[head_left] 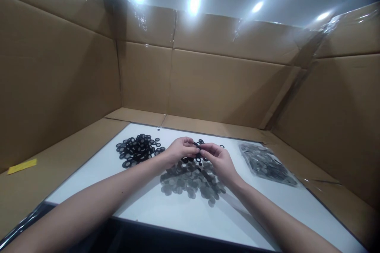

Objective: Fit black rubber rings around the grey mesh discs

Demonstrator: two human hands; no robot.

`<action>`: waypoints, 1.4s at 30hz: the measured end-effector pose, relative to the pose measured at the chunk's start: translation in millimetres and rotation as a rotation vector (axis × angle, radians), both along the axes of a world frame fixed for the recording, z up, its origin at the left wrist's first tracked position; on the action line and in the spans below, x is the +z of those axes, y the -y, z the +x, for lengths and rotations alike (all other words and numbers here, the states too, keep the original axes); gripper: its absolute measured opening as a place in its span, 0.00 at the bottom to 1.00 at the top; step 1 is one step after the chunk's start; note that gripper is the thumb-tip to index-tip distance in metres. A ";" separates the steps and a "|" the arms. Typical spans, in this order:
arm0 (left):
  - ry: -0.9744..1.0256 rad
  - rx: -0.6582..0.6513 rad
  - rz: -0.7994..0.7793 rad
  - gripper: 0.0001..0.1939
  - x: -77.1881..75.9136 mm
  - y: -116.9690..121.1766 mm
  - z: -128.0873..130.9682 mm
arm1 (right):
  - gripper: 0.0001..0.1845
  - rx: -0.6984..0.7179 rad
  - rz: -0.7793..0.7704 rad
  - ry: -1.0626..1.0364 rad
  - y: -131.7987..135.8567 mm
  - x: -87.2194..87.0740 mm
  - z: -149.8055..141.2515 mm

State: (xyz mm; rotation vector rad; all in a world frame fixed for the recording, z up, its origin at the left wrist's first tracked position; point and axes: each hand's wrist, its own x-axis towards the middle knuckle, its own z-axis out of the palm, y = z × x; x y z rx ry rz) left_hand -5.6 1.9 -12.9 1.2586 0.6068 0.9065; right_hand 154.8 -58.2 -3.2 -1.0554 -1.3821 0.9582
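Observation:
My left hand and my right hand meet above the middle of the white board. Fingertips of both pinch a small black ring, mostly covered by the fingers; whether a disc sits in it I cannot tell. Just beneath and behind the hands lie loose black rings. Nearer to me spreads a heap of thin grey discs, partly under my right hand. Left of my left hand is a pile of black rings with grey centres.
A clear plastic bag full of dark and grey pieces lies on the right of the white board. Cardboard walls stand at the back and both sides. A yellow strip lies on the cardboard at far left.

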 end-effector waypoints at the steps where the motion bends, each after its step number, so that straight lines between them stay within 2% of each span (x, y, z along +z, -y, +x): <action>1: -0.001 -0.010 -0.005 0.22 0.1 0.5 -0.6 | 0.13 0.005 0.002 0.004 0.4 0.0 0.1; 4: -0.013 -0.030 -0.019 0.21 -0.4 1.8 -1.1 | 0.13 0.015 0.022 0.034 0.5 -0.8 0.3; 10: 0.051 0.013 -0.041 0.19 -0.8 2.4 0.1 | 0.14 -0.001 0.085 0.078 -0.7 -3.5 -0.6; 17: 0.131 -0.042 -0.114 0.18 1.8 7.0 0.1 | 0.13 -0.010 0.087 0.072 2.6 -0.3 -2.1; 27: 0.040 -0.001 -0.025 0.19 1.4 4.0 0.7 | 0.14 -0.035 0.043 0.003 3.8 0.6 -3.1; 32: 0.053 0.051 -0.009 0.20 -1.1 5.8 2.7 | 0.12 0.011 0.078 0.044 1.5 -1.3 -1.6; 37: 0.081 0.095 -0.047 0.20 -3.3 8.3 2.9 | 0.12 -0.017 0.161 0.123 -0.1 -4.1 -0.5; 42: 0.124 0.025 -0.113 0.19 1.3 10.9 1.1 | 0.12 -0.031 0.202 0.177 0.7 -4.9 -0.4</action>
